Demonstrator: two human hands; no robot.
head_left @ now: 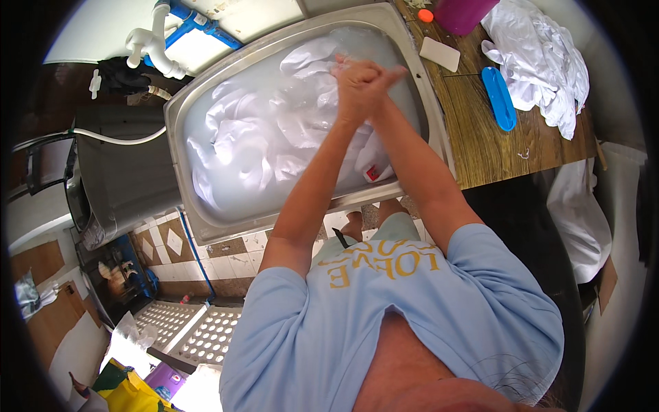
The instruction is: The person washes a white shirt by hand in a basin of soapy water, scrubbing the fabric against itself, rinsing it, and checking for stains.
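My left hand [353, 84] and my right hand [379, 84] are pressed together above the far right part of a metal sink [180, 172]. The fingers of both are closed against each other, and whatever lies between them is hidden. Cloudy whitish water fills the sink. Soaked white cloth [244, 130] spreads through the water in bunched folds, some of it close under my hands. Near the front right rim, a small red patch [371, 172] shows on the white fabric.
To the right, a wooden counter [473, 151] holds a whitish soap bar [439, 54], a blue brush-shaped thing [499, 98], a purple container [463, 14] and a heap of white cloth [539, 62]. White and blue pipes [161, 48] stand behind the sink's far left corner.
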